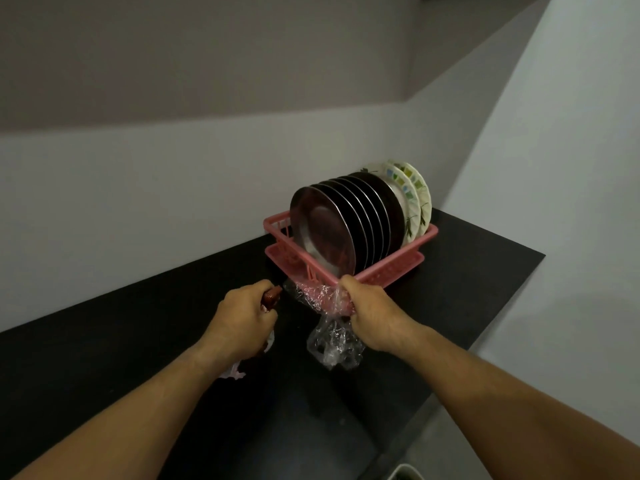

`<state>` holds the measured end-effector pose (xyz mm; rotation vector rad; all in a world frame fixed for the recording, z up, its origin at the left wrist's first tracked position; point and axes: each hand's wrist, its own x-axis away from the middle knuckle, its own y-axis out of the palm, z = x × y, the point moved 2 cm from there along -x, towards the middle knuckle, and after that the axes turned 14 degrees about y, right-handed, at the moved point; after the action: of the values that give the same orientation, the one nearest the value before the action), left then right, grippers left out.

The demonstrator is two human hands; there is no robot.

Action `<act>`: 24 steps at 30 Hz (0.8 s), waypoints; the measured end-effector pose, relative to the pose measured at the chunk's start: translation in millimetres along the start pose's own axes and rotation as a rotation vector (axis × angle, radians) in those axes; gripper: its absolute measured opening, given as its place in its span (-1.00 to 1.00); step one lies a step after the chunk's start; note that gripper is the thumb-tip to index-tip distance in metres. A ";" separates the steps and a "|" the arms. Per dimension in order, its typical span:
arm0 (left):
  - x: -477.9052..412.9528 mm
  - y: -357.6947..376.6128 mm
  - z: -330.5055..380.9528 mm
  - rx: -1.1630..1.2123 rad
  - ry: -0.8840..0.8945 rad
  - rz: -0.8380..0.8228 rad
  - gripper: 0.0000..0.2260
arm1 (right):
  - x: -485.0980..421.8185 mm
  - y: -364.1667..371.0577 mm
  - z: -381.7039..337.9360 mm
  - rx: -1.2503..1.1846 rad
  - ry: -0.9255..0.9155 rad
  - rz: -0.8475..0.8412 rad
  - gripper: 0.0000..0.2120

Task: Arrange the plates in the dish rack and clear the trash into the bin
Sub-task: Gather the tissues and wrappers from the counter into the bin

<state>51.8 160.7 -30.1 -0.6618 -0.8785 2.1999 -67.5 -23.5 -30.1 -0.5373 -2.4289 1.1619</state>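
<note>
A pink dish rack (429, 234) stands on the black counter (104, 341) near the corner. Several steel plates (322, 230) stand upright in it, with patterned white plates (414, 195) behind them. My right hand (369, 315) grips crumpled clear plastic wrap (334, 344) right at the rack's front edge; the plastic hangs below my fist. My left hand (244, 322) is closed on reddish-brown wrapper trash (272, 296), and a pale pink scrap (235, 372) sticks out beneath it.
Walls meet in a corner behind the rack. The counter's right edge runs diagonally toward me. A pale container rim (407, 472), possibly a bin, shows at the bottom edge below the counter.
</note>
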 end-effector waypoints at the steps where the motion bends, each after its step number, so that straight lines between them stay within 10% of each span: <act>1: -0.7 1.4 2.4 0.008 0.007 0.033 -0.79 | -0.9 1.1 2.9 -0.062 0.009 -0.008 -0.55; 7: -5.0 3.7 18.3 0.084 0.032 0.075 -0.56 | 1.0 0.0 17.3 -0.062 0.085 -0.069 -0.07; 13: -8.2 13.1 19.6 0.023 -0.050 -0.030 -0.23 | 1.1 -7.1 17.2 0.098 0.149 0.014 -0.72; 24: -6.9 32.8 23.7 -0.020 0.256 -0.059 -0.33 | 7.3 -2.8 22.4 -0.035 0.021 0.052 -0.63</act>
<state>27.9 128.2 -37.5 -0.8923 -0.7779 2.0017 -85.3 -36.0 -39.6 -0.6237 -2.4355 1.1306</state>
